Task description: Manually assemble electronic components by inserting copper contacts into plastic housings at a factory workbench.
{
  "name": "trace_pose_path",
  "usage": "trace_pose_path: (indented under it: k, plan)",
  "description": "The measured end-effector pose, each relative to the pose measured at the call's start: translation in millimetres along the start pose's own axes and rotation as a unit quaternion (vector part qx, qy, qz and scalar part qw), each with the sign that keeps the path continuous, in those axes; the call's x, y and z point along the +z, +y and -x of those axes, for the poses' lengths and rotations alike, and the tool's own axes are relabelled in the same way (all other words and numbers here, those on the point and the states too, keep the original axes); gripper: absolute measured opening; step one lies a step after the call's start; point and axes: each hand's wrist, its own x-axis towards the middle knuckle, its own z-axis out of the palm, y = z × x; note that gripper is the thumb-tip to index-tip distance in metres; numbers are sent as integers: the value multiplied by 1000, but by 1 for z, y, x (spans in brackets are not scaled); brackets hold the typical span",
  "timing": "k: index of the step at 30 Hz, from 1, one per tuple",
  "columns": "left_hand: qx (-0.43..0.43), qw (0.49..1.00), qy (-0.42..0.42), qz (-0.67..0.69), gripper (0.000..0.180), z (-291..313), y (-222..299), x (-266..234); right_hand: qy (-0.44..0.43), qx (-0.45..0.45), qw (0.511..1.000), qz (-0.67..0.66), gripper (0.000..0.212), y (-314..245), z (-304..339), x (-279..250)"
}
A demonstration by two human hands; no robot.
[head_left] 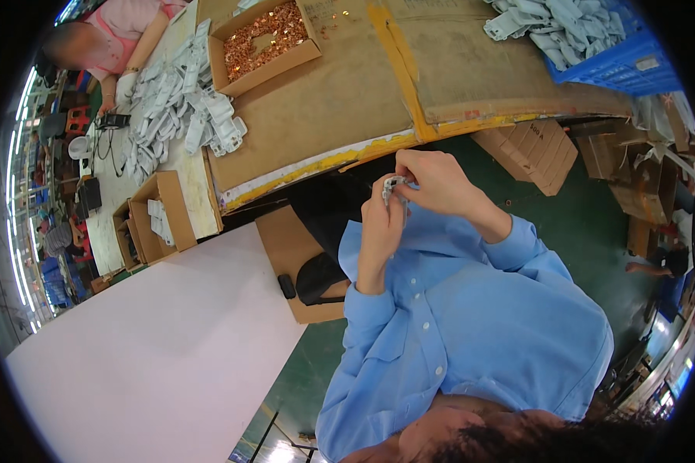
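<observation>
My left hand (381, 230) is closed around a light grey plastic housing (394, 183), held upright in front of my chest, close to the table's near edge. Bent over the top end of that housing is my right hand (442, 184), its thumb and fingers pinched together against it. Whatever sits between those right fingertips is hidden. Most of the housing is covered by my fingers. Beyond my hands, a cardboard box (276, 71) on the table holds many small copper-coloured metal pieces (243, 57).
Similar grey plastic parts (179, 104) lie piled at the left, where a co-worker's gloved hand (126, 89) rests. A blue crate (606, 73) of such parts stands far right. Small cartons (179, 220) and a white board (162, 332) are at the left; a carton (529, 154) lies below the table.
</observation>
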Motion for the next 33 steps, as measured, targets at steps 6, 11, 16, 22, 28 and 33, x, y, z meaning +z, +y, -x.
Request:
trace_pose_path:
  k: [6, 11, 16, 22, 28, 33]
  plan:
    - [19, 1000, 15, -14, 25, -2, -4, -2, 23, -18, 1000, 2, 19, -2, -3, 4]
    - [7, 999, 30, -12, 24, -3, -6, -2, 18, -5, 1000, 0, 21, 1, -5, 9]
    - [-9, 993, 116, -16, 22, -5, -8, -1, 31, 34, 999, 6, 22, 2, -7, 11]
    - [99, 976, 188, -48, 21, -19, -8, -10, 13, 30, 995, -94, 19, 7, -21, 4]
    - [70, 966, 250, 4, 28, -41, -22, -61, 207, 41, 948, -237, 13, 43, -50, -3]
    - [9, 952, 304, -34, 31, -70, -13, -138, 313, 81, 898, -298, 25, 95, -68, 1]
